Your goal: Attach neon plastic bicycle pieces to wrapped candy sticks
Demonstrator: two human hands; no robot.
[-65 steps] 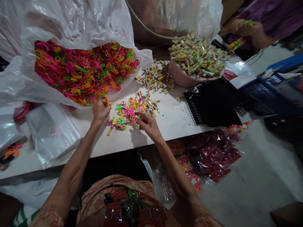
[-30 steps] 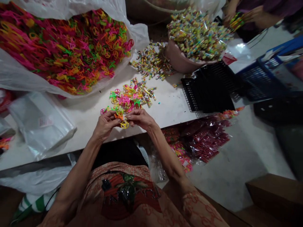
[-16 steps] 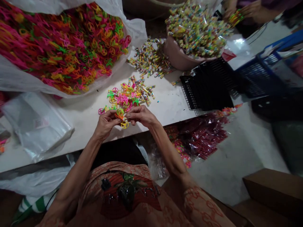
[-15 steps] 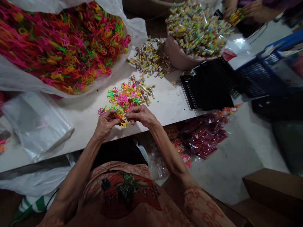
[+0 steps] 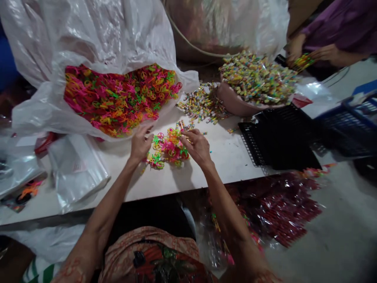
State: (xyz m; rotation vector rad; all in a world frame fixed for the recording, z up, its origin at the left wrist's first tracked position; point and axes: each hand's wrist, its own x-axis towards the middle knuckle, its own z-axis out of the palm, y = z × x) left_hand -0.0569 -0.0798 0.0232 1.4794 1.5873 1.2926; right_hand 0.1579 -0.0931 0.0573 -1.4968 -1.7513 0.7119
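A small heap of pink, green and yellow plastic pieces [image 5: 169, 148] lies on the white table, with wrapped candy tubes partly hidden behind it. At the heap's left side is my left hand [image 5: 141, 143], its fingers apart and nothing seen between them, close to the edge of the white bag. My right hand [image 5: 196, 144] is over the heap's right side, thumb and fingers pinched on something small that I cannot make out. A large white bag [image 5: 35, 108] full of the same bright pieces [image 5: 118, 98] lies open behind my left hand.
A pink basin [image 5: 232, 98] heaped with candy tubes [image 5: 259, 78] stands behind loose tubes [image 5: 203, 103]. Black trays [image 5: 279, 137] and a blue basket [image 5: 350, 125] are at right, clear plastic bags [image 5: 78, 167] at left. Another person's hands [image 5: 326, 53] hold bright pieces at the upper right.
The view has shifted, showing more beyond the table. My hands have moved apart and away from the table's front edge; my left hand has let go of the pieces it pinched.
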